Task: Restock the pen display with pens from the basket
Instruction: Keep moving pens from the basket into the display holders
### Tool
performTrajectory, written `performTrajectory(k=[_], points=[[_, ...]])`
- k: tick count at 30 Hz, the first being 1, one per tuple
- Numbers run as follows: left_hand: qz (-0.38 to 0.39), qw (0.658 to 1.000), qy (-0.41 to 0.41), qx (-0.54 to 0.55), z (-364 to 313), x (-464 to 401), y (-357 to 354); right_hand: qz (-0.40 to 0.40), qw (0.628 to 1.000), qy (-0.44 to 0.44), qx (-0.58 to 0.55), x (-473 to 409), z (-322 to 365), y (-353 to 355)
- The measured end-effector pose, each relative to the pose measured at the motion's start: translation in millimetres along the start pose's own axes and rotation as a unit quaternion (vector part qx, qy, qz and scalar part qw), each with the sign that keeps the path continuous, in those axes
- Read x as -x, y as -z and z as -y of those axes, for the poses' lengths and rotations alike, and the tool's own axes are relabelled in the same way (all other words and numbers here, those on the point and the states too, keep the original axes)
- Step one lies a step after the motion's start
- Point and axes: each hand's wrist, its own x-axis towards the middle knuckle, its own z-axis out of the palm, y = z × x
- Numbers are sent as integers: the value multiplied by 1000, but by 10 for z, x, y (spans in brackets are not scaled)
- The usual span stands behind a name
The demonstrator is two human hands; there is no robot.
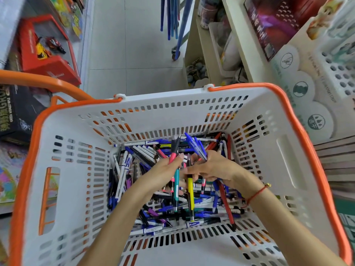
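A white basket [284,166] with an orange rim fills the head view, and a heap of loose pens [146,156] in blue, white, purple and red covers its bottom. Both hands reach into it. My left hand [163,169] grips several pens, among them a pink one [172,156] and a teal one [176,187]. My right hand [217,167] holds a bunch of blue pens [197,146] that fan up and away, with a red pen [226,204] trailing below the wrist. A yellow pen [190,191] stands between the two hands. The white pen display [340,73] with round holes stands at the upper right.
Cream shelving [238,35] with goods runs along the right. A red toy box [48,54] and dark boxes [17,112] lie on the left. An orange handle [48,81] curves past the basket's left corner. Grey tiled floor [130,45] lies beyond, with blue poles [172,16].
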Motion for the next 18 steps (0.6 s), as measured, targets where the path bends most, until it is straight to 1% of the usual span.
performTrajectory(k=[2,5,7,8,10,13,15,16,18], points=[[8,1000,9,24,-29,19,-6,-11,999,10,-36,-18,-17,10],[32,997,10,74,-19,10,-2,-1,996,27,-87,-19,-5,-4],[35,987,-14,154,4,-11,24,-5,985,15,-171,-42,-7,-21],[28,983,-25,178,16,-26,36,-18,974,5,-227,-57,-12,-8],[10,985,-38,166,40,-51,67,-54,937,8,-345,-81,-21,38],[-4,994,-47,94,34,-44,72,-116,851,27,-512,-107,-67,90],[-6,998,-34,53,22,-28,73,-135,803,31,-580,-128,-91,93],[7,999,-26,37,19,-13,81,-136,787,33,-601,-136,-90,86],[57,998,-13,2,25,6,102,-130,775,36,-617,-147,-75,59]])
